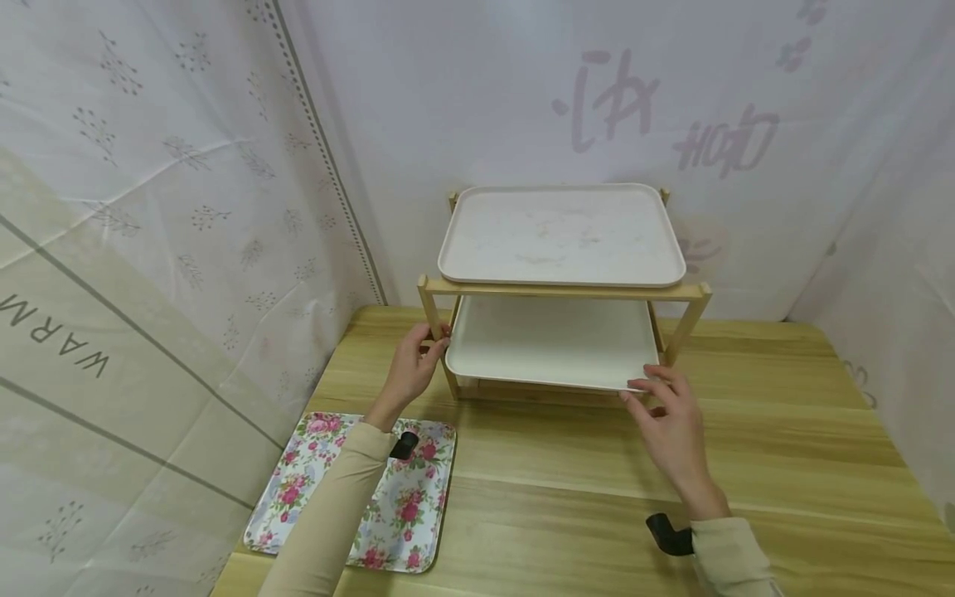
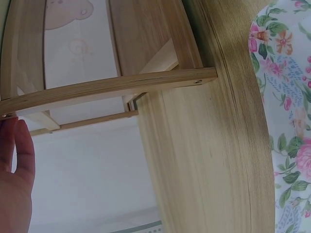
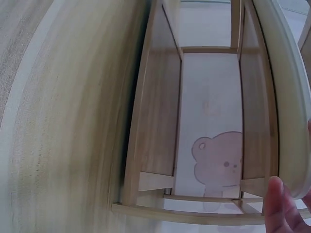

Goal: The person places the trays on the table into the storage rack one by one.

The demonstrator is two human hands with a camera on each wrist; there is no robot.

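Observation:
A light wooden two-tier rack (image 1: 567,291) holds a white tray (image 1: 559,340) on its lower level. My right hand (image 1: 671,423) pinches this tray at its front right corner, thumb below and fingers over the rim. In the right wrist view those fingers (image 3: 275,206) show at the tray's edge, just above a shelf. At the rack's front left post is my left hand (image 1: 412,365), its thumb and fingers gripping the post close beside the tray's left rim. The left wrist view shows two fingertips right at the wooden bar, the rest cut off by the frame.
Another white tray (image 1: 563,236) with faint grey marbling lies on the rack's top. A floral tray (image 1: 406,514) rests on the wooden table (image 1: 552,514) at front left, partly under my left forearm. Printed curtains (image 1: 186,182) stand around the table at the back and sides.

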